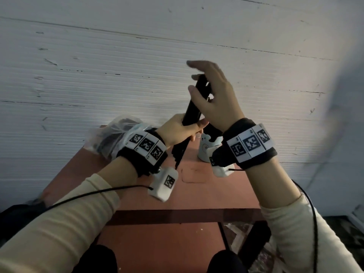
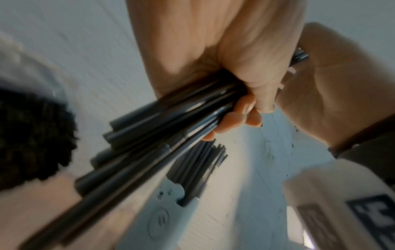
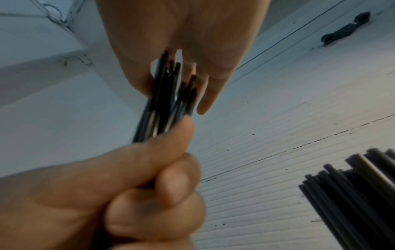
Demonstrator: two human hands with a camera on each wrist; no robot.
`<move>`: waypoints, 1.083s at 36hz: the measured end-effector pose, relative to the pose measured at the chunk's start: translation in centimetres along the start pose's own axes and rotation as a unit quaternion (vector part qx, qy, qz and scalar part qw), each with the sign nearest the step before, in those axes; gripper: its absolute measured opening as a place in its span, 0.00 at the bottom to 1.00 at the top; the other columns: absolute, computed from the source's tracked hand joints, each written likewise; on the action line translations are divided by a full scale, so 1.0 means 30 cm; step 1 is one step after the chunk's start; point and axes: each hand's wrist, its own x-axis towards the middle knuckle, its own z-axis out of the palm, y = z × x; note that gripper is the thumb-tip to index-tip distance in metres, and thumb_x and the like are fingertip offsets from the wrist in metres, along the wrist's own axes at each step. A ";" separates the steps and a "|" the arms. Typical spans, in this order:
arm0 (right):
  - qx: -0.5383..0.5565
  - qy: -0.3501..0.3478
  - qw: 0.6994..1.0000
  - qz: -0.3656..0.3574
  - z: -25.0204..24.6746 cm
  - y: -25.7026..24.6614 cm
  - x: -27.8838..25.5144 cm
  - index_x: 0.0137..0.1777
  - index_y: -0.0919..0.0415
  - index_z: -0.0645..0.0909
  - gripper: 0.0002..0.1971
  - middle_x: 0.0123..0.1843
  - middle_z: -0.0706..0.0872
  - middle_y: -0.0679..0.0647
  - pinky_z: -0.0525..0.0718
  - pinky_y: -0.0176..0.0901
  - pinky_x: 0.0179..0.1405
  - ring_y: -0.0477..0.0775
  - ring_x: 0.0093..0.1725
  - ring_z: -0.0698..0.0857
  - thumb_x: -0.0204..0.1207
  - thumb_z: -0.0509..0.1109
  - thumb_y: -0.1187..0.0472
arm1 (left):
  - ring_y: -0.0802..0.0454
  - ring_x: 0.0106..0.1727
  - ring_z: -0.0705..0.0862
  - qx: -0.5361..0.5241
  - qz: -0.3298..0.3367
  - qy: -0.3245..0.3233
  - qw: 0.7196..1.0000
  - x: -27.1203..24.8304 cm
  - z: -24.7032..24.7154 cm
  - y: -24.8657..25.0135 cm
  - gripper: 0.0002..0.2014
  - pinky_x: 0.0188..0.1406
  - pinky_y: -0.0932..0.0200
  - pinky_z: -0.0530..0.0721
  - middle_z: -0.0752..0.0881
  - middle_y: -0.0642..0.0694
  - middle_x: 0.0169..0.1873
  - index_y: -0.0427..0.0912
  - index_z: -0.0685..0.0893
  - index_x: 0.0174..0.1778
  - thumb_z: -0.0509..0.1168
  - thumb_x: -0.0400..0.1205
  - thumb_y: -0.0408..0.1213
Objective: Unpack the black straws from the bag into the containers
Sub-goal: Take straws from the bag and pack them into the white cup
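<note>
My left hand point(image 1: 177, 133) grips a bundle of black straws point(image 1: 192, 111) round its middle and holds it nearly upright above the table. My right hand point(image 1: 212, 95) is at the bundle's upper end, its fingers fairly straight and touching the straw tips point(image 3: 166, 81). The left wrist view shows the left hand's fingers point(image 2: 235, 59) curled round the bundle point(image 2: 160, 135). A white container point(image 1: 203, 150) with a face on it stands behind the hands, and more black straws point(image 2: 196, 170) stand in it. The clear plastic bag point(image 1: 110, 134) lies at the table's far left with dark straws inside.
The reddish-brown table point(image 1: 197, 194) is small and stands against a white ribbed wall point(image 1: 118, 66). Cables run from both wrist bands toward me. Beyond the table's right edge there is a dark frame and patterned floor point(image 1: 246, 233).
</note>
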 end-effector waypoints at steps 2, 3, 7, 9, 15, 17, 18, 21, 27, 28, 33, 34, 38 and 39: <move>-0.026 -0.042 0.999 0.005 0.016 0.011 -0.018 0.69 0.64 0.77 0.18 0.66 0.78 0.53 0.77 0.32 0.65 0.45 0.63 0.80 0.79 0.64 0.67 | 0.49 0.39 0.85 -0.022 -0.024 0.002 0.999 0.005 0.030 -0.042 0.12 0.59 0.48 0.82 0.86 0.40 0.34 0.45 0.85 0.36 0.70 0.79 0.48; -0.046 -0.071 0.996 0.018 0.022 0.020 -0.030 0.69 0.62 0.78 0.17 0.66 0.79 0.53 0.76 0.30 0.64 0.44 0.62 0.80 0.80 0.64 0.65 | 0.48 0.43 0.88 -0.023 -0.049 -0.001 0.999 0.006 0.043 -0.072 0.10 0.65 0.47 0.81 0.88 0.39 0.36 0.46 0.86 0.36 0.72 0.78 0.47; -0.114 -0.190 0.973 0.066 0.045 0.062 -0.084 0.70 0.60 0.78 0.18 0.64 0.84 0.52 0.69 0.24 0.60 0.47 0.63 0.81 0.81 0.65 0.58 | 0.51 0.53 0.88 -0.012 -0.146 -0.025 0.989 0.002 0.070 -0.173 0.19 0.71 0.50 0.74 0.91 0.43 0.43 0.42 0.89 0.41 0.75 0.72 0.57; -0.108 -0.203 0.970 0.076 0.048 0.068 -0.098 0.69 0.60 0.79 0.17 0.63 0.84 0.53 0.68 0.19 0.58 0.47 0.63 0.81 0.81 0.66 0.58 | 0.52 0.56 0.86 -0.002 -0.173 -0.033 0.984 0.000 0.072 -0.190 0.28 0.70 0.52 0.72 0.91 0.44 0.45 0.39 0.89 0.44 0.73 0.70 0.64; -0.083 -0.148 0.984 0.064 0.049 0.082 -0.097 0.62 0.62 0.83 0.13 0.61 0.82 0.53 0.69 0.19 0.58 0.47 0.60 0.80 0.79 0.68 0.61 | 0.50 0.60 0.86 -0.008 -0.188 -0.026 0.982 0.008 0.067 -0.185 0.22 0.70 0.51 0.76 0.90 0.45 0.52 0.40 0.89 0.51 0.74 0.74 0.57; -0.086 -0.169 0.979 0.070 0.053 0.085 -0.102 0.60 0.63 0.84 0.12 0.58 0.84 0.53 0.72 0.24 0.57 0.48 0.58 0.81 0.79 0.69 0.61 | 0.49 0.59 0.87 0.004 -0.187 -0.026 0.982 0.007 0.065 -0.190 0.23 0.70 0.49 0.78 0.91 0.47 0.51 0.39 0.90 0.49 0.74 0.73 0.57; -0.084 -0.175 0.979 0.069 0.055 0.089 -0.105 0.59 0.63 0.84 0.12 0.58 0.84 0.53 0.74 0.28 0.58 0.48 0.57 0.81 0.79 0.69 0.61 | 0.48 0.58 0.87 0.008 -0.186 -0.026 0.982 0.008 0.068 -0.198 0.23 0.69 0.49 0.79 0.91 0.45 0.50 0.38 0.90 0.48 0.73 0.74 0.57; -0.072 -0.161 0.983 0.060 0.053 0.086 -0.114 0.63 0.61 0.83 0.15 0.61 0.83 0.53 0.76 0.33 0.62 0.48 0.60 0.81 0.79 0.70 0.58 | 0.48 0.55 0.87 -0.003 -0.189 -0.009 0.982 0.010 0.075 -0.208 0.23 0.70 0.48 0.77 0.91 0.41 0.48 0.40 0.89 0.40 0.69 0.77 0.60; -0.037 -0.054 0.987 0.149 -0.009 0.075 -0.128 0.75 0.54 0.70 0.35 0.65 0.75 0.47 0.76 0.24 0.48 0.37 0.54 0.76 0.70 0.77 0.45 | 0.43 0.51 0.89 -0.029 -0.120 0.001 0.992 0.003 0.064 -0.161 0.25 0.72 0.42 0.74 0.86 0.51 0.29 0.48 0.81 0.25 0.67 0.68 0.68; -0.034 -0.052 0.984 0.166 -0.020 0.079 -0.132 0.75 0.52 0.70 0.37 0.63 0.74 0.46 0.74 0.22 0.47 0.37 0.52 0.75 0.67 0.79 0.43 | 0.43 0.50 0.89 -0.024 -0.102 -0.019 0.994 -0.002 0.063 -0.148 0.24 0.71 0.41 0.76 0.85 0.51 0.28 0.46 0.81 0.29 0.67 0.70 0.66; -0.012 -0.207 0.952 0.227 -0.038 0.098 -0.165 0.67 0.49 0.79 0.31 0.58 0.77 0.41 0.79 0.32 0.55 0.41 0.57 0.79 0.64 0.82 0.47 | 0.48 0.43 0.88 0.055 -0.029 -0.153 0.986 -0.027 0.087 -0.050 0.06 0.59 0.41 0.86 0.86 0.45 0.35 0.46 0.83 0.42 0.67 0.83 0.41; -0.005 -0.232 0.947 0.221 -0.030 0.102 -0.176 0.62 0.49 0.82 0.24 0.53 0.81 0.35 0.79 0.30 0.51 0.37 0.54 0.81 0.66 0.82 0.48 | 0.47 0.45 0.88 0.073 -0.025 -0.168 0.983 -0.027 0.093 -0.041 0.04 0.59 0.44 0.86 0.87 0.43 0.37 0.45 0.82 0.46 0.68 0.83 0.40; 0.016 -0.226 0.948 0.224 -0.023 0.122 -0.200 0.43 0.57 0.86 0.03 0.38 0.88 0.44 0.83 0.33 0.42 0.40 0.40 0.86 0.71 0.77 0.59 | 0.47 0.50 0.89 0.100 -0.017 -0.186 0.977 -0.014 0.125 -0.045 0.09 0.61 0.51 0.85 0.89 0.40 0.40 0.40 0.86 0.44 0.72 0.80 0.43; 0.023 -0.215 0.951 0.222 -0.034 0.125 -0.196 0.41 0.59 0.86 0.02 0.37 0.88 0.47 0.83 0.35 0.41 0.42 0.39 0.86 0.71 0.76 0.62 | 0.46 0.49 0.89 0.089 -0.013 -0.183 0.979 -0.003 0.134 -0.054 0.11 0.59 0.51 0.85 0.89 0.40 0.39 0.37 0.86 0.44 0.73 0.79 0.43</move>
